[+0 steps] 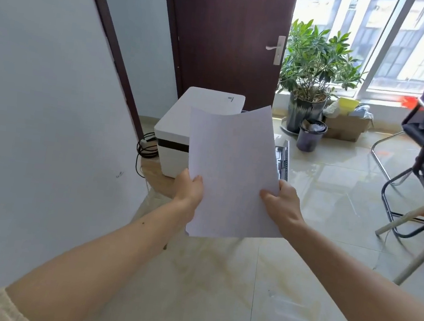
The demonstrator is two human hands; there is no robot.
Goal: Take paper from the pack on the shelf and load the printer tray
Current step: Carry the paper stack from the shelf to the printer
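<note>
Tiled floor (322,191) ahead: left hand (188,188) and right hand (282,202) each close their grip on the paper (230,173); next, align it with the printer (180,129) tray.

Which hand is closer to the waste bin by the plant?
Right. The right hand grips the paper's right edge, below and left of the bin. The left hand holds the paper's left edge, farther away.

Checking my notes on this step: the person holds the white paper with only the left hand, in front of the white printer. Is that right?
Not quite. In the head view both hands grip the paper: the left hand at its left edge, the right hand at its right edge. It is in front of the white printer.
</note>
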